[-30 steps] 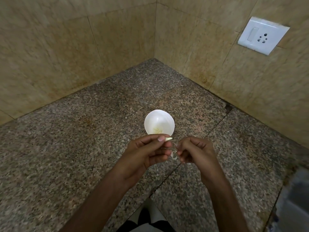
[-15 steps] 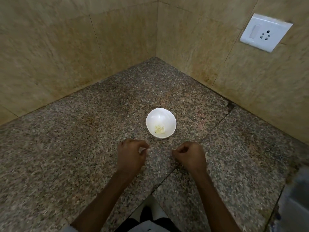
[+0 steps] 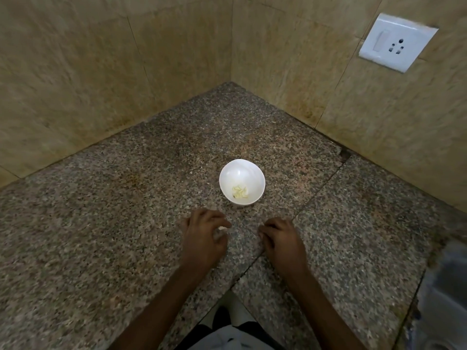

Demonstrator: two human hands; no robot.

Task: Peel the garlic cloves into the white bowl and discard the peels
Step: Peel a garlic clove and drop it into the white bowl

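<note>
The small white bowl [image 3: 255,173] stands on the granite counter and holds several peeled pale-yellow garlic cloves [image 3: 239,192] at its bottom. My left hand [image 3: 203,238] rests on the counter just in front of the bowl and to its left, fingers loosely curled. A small pale bit [image 3: 222,228] shows at its thumb tip; I cannot tell whether it is garlic, peel or a nail. My right hand [image 3: 284,242] lies to the right of the left one, fingers curled under, with nothing visible in it. No loose peels are visible on the counter.
The speckled granite counter [image 3: 126,223] fills a corner between two beige tiled walls. A white socket plate [image 3: 396,42] is on the right wall. A seam [image 3: 316,195] runs diagonally across the counter. The counter's edge lies at the lower right, with a blurred grey area [image 3: 444,286] beyond.
Both hands have dropped from in front of the bowl down onto the counter. The clove pinched in my left hand one second ago no longer shows clearly.
</note>
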